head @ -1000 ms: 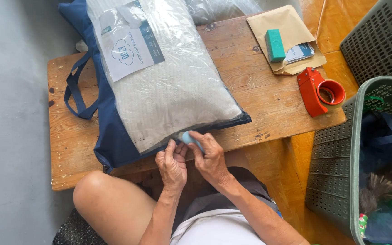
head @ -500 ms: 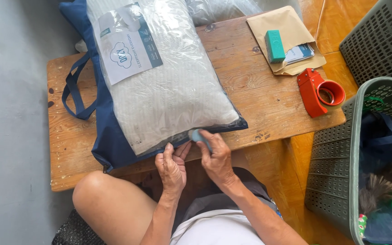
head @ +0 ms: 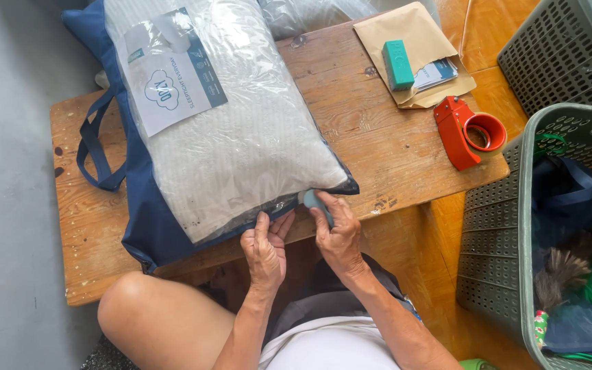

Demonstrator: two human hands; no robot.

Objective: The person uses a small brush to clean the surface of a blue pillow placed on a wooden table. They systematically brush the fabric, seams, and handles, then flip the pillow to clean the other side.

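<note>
Pillow (head: 241, 137), white and sealed in clear plastic, lying slantwise on the wooden counter (head: 392, 147), resting on a navy carry bag (head: 149, 219) with looped handles out past the pillow's far-left side. Paper label with a cloud shape stuck near the pillow's far end. Left hand (head: 265, 250) at the pillow's near edge, fingers pinched shut on the plastic and the bag's rim there. Right hand (head: 337, 233) just beside it at the pillow's near right corner, closed around a small light-blue object (head: 310, 199), only partly seen between thumb and fingers, pressed against the corner of the bag; kind of object not clear.

Beyond the pillow's right side, on the same counter: a brown paper envelope (head: 423, 41) with a teal block (head: 397, 65) on top and printed slips poking out. Nearer than the envelope, a red tape dispenser (head: 464, 130) at the counter's right edge. Well right of the pillow, off the counter, a grey-green perforated basket (head: 508, 226) holding dark cloth and green plastic; a second grey basket behind it. Bare knee below the pillow's near-left corner.
</note>
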